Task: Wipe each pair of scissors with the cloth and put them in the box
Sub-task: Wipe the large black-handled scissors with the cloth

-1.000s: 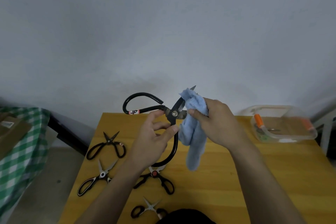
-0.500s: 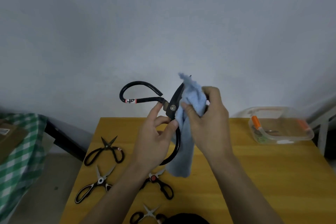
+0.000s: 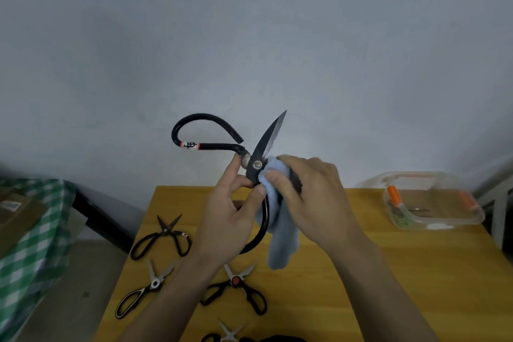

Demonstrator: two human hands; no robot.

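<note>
Holding: left hand [image 3: 227,219] pinches the big scissors [image 3: 256,166] just below the pivot, thumb and fingers curled on the shank; right hand [image 3: 308,197] grips the cloth [image 3: 280,241] bunched against the lower blade.
Hidden: one blade is covered by cloth and right hand; the lower handle loop runs behind the left hand, only part of its curve showing.
Cut off: bottom scissors [image 3: 229,334] run off the lower edge, only the blade tips and a bit of the handles in view.
Hard to make out: small items at the box floor are blurred behind the plastic.
Box: clear box [image 3: 433,200] at the desk's far right corner, well apart from both hands; inside, an orange-capped item and a thin metal piece, kind unclear.
Big scissors: raised above the desk [image 3: 388,272], blades spread, the free blade pointing up and right, the upper handle loop reaching left with a red-and-white band.
Cloth: light blue, its tail hanging below the right hand, touching the scissors' shank.
On desk, left side: black scissors [image 3: 162,236], blades open; silver-pivot scissors [image 3: 144,290] nearer; red-pivot scissors [image 3: 236,290] under the left forearm.
Off desk: green checked fabric [image 3: 30,244] at far left, a brown carton on it.
</note>
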